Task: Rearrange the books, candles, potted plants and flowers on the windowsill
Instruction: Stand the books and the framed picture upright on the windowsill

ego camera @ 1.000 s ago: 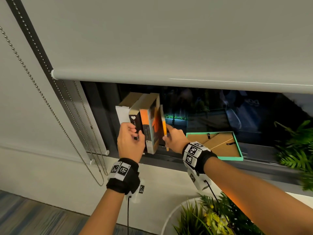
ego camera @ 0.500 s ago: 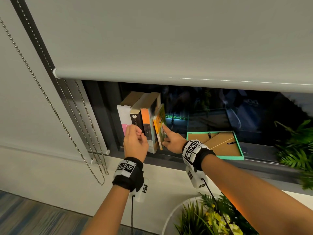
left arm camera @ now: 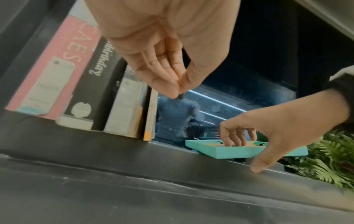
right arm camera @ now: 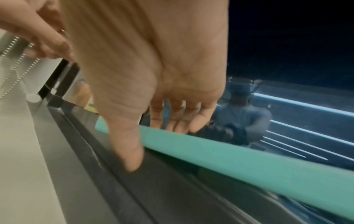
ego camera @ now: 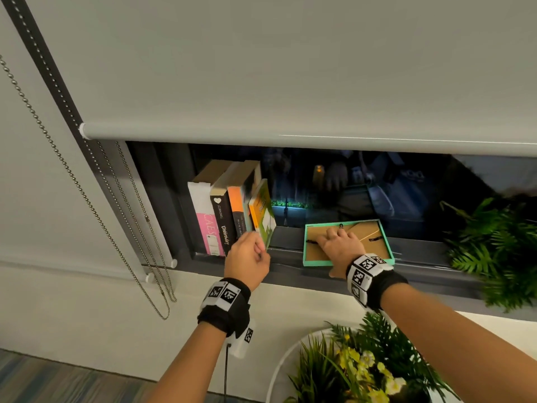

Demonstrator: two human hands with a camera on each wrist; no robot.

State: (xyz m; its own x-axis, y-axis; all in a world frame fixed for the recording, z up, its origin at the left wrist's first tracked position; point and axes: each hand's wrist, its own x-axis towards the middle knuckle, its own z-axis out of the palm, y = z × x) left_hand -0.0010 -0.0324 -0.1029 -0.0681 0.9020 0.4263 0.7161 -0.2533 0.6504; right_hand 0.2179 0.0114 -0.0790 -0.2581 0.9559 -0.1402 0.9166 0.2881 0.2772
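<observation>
Several books stand upright at the left end of the dark windowsill (ego camera: 286,257): a white and pink one (ego camera: 203,219), a black one (ego camera: 222,222), an orange one (ego camera: 236,207) and a thin yellow-green one (ego camera: 264,213) leaning on the row. My left hand (ego camera: 252,251) hovers just in front of their lower edges. Its fingers are curled, thumb against fingertips (left arm camera: 172,84), and it holds nothing. My right hand (ego camera: 331,254) lies over a teal picture frame (ego camera: 373,242) lying face down. Its fingers rest on the cardboard back. Its thumb (right arm camera: 132,163) touches the sill in front of the frame's edge (right arm camera: 229,151).
A grey roller blind (ego camera: 290,68) hangs low over the dark window. Its bead chains (ego camera: 87,199) dangle at the left. A fern (ego camera: 494,251) fills the sill's right end. Below me stands a potted plant with yellow flowers (ego camera: 363,370).
My right hand let go of the thin yellow-green book and moved right onto the teal frame. The book now leans on the row. My left hand drew back from the spines.
</observation>
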